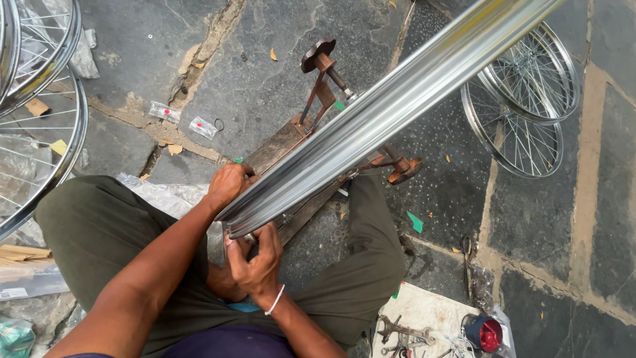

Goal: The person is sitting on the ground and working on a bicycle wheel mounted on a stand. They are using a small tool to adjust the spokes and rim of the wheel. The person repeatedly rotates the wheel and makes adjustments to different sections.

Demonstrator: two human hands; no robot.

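Shiny wheel rim [391, 106], long axis toward upper right, both hands' fingers [265, 242] gripping its near end.

A bicycle wheel rim [391, 113] runs diagonally from the person's lap up to the upper right, above a truing stand [324, 99] that sits on the stone floor [265, 79] between the person's knees. The left hand [228, 184] lies on the rim's left side, the right hand [255, 258] just below its near end. Spoked wheels [40, 99] lie at far left, two more wheels [523, 113] to the right of the rim. Wrenches [397, 331] lie on a board [424, 308] at lower right, a small round lamp [487, 333] beside them.
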